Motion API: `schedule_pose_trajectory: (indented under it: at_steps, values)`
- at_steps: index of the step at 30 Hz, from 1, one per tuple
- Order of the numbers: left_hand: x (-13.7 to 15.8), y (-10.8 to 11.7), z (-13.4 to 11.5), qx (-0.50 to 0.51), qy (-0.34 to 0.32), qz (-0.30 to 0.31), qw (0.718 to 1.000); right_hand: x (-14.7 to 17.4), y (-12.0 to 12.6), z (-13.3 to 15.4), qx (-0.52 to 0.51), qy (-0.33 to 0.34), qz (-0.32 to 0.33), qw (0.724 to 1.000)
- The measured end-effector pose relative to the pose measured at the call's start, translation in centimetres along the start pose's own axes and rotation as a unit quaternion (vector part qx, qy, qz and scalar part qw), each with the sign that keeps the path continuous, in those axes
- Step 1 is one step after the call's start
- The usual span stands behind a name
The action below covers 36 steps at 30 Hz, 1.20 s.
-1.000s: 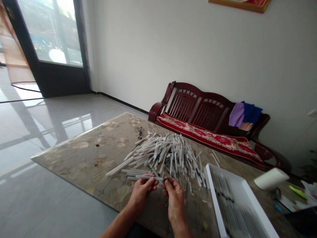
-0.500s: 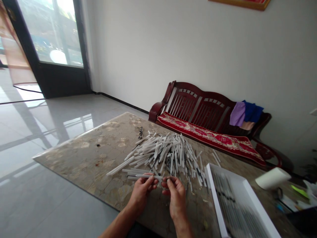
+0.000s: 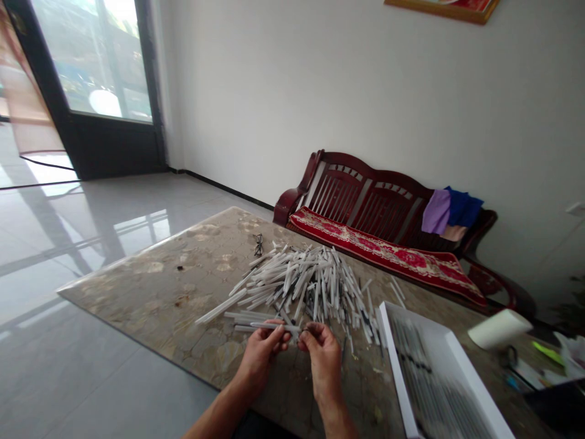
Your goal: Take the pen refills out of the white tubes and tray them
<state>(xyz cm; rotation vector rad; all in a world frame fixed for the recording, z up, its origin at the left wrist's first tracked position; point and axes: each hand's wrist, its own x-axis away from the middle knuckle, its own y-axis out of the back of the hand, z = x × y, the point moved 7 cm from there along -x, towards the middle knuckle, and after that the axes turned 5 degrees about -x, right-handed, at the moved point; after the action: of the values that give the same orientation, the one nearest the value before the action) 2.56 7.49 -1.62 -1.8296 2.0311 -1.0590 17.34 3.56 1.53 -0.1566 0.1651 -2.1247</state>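
Note:
My left hand (image 3: 263,349) pinches a thin white pen-like tube (image 3: 269,327) between thumb and fingers, holding it level above the table's near side. At the tube's right end, the fingers of my right hand (image 3: 323,352) are pinched together. A small dark bit shows at those fingertips, too small to name. Just beyond both hands lies a heap of similar white tubes (image 3: 297,277), with some dark slender pieces mixed in. A few tubes lie apart to the left of the heap, close to my left hand.
To the right stands a white open box (image 3: 475,366) with rows of slender grey sticks. Past it lie a white roll (image 3: 500,329) and a bright green item (image 3: 547,352). Dark-framed glasses (image 3: 258,245) rest on the table (image 3: 137,292); a wooden bench (image 3: 379,213) stands behind.
My right thumb and fingers have drawn closer together at the tube's right end. My left hand and the tube have stayed nearly in place, and the view has shifted slightly.

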Motion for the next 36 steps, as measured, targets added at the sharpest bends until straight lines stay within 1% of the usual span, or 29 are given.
schedule_pose_trajectory:
  at_steps: [5, 8, 12, 14, 18, 21, 23, 24, 27, 29, 31, 33, 36]
  values:
    - [-0.2, 0.0, 0.1, -0.005, 0.0, 0.011, 1.0, 0.0, -0.1, 0.0, 0.016, 0.017, 0.0, 1.0]
    - [-0.2, 0.0, 0.3, -0.005, 0.001, 0.02, 1.0, -0.1, 0.1, 0.4, 0.046, 0.055, 0.005, 0.997]
    - [-0.2, -0.2, 0.4, -0.007, -0.005, 0.033, 0.999, -0.3, 0.0, 1.2, 0.094, 0.111, 0.033, 0.989]
    - [-0.2, -0.2, 0.3, -0.011, -0.009, 0.032, 0.999, -0.4, -0.1, 1.1, 0.085, 0.102, 0.045, 0.99]
    - [-0.2, -0.3, 0.2, -0.012, -0.012, 0.03, 0.999, -0.6, -0.2, 0.2, 0.041, 0.043, 0.066, 0.996]
    - [-0.2, -0.4, 0.2, -0.017, -0.009, 0.038, 0.999, -0.5, 0.1, 0.1, 0.082, 0.053, 0.075, 0.992]
    - [-0.2, -0.4, 0.2, -0.025, -0.013, 0.041, 0.999, -0.2, 0.3, 0.7, 0.151, 0.097, 0.086, 0.98]
    - [-0.2, -0.4, 0.3, -0.029, -0.016, 0.041, 0.999, 0.0, 0.3, 1.1, 0.193, 0.131, 0.091, 0.968]
    - [-0.1, -0.4, 0.4, -0.04, -0.025, 0.041, 0.998, 0.8, -0.1, 2.3, 0.31, 0.233, 0.1, 0.917]
    - [-0.1, -0.4, 0.4, -0.048, -0.031, 0.045, 0.997, 1.2, -0.3, 2.5, 0.355, 0.263, 0.093, 0.892]
    - [0.0, -0.3, 0.5, -0.054, -0.033, 0.049, 0.997, 1.2, -0.4, 2.3, 0.369, 0.255, 0.08, 0.89]
    - [0.0, -0.3, 0.5, -0.058, -0.031, 0.051, 0.997, 1.1, -0.3, 1.9, 0.362, 0.223, 0.078, 0.902]
    - [-0.2, -0.3, 0.6, -0.062, -0.031, 0.054, 0.996, 1.1, -0.5, 1.7, 0.326, 0.19, 0.117, 0.919]
